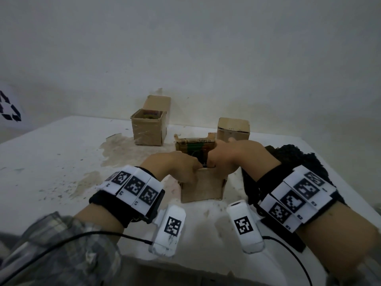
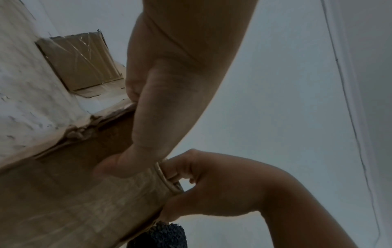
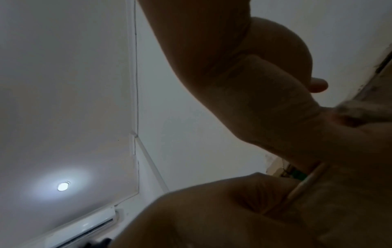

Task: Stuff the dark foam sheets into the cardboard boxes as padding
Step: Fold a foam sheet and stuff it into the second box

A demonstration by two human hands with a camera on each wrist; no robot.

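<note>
A small open cardboard box [image 1: 203, 188] stands on the white table in front of me. My left hand [image 1: 185, 166] grips its near rim, thumb on the outer wall [image 2: 118, 167] and fingers curled over the edge. My right hand [image 1: 218, 159] pinches the same rim [image 2: 167, 177] just to the right, its fingers hooked inside. Between the two hands a small dark bit [image 1: 204, 165] shows at the rim. Inside the box a green and brown item [image 1: 195, 148] is visible. A pile of dark foam sheets [image 1: 299, 159] lies on the table behind my right wrist, its edge [image 2: 161, 234] beside the box.
An open taped box [image 1: 148, 129] with something colourful inside stands at the back left. A closed box [image 1: 234, 129] sits at the back right near the wall. The table [image 1: 51, 162] has worn, stained patches. Cables run from both wrists over its front edge.
</note>
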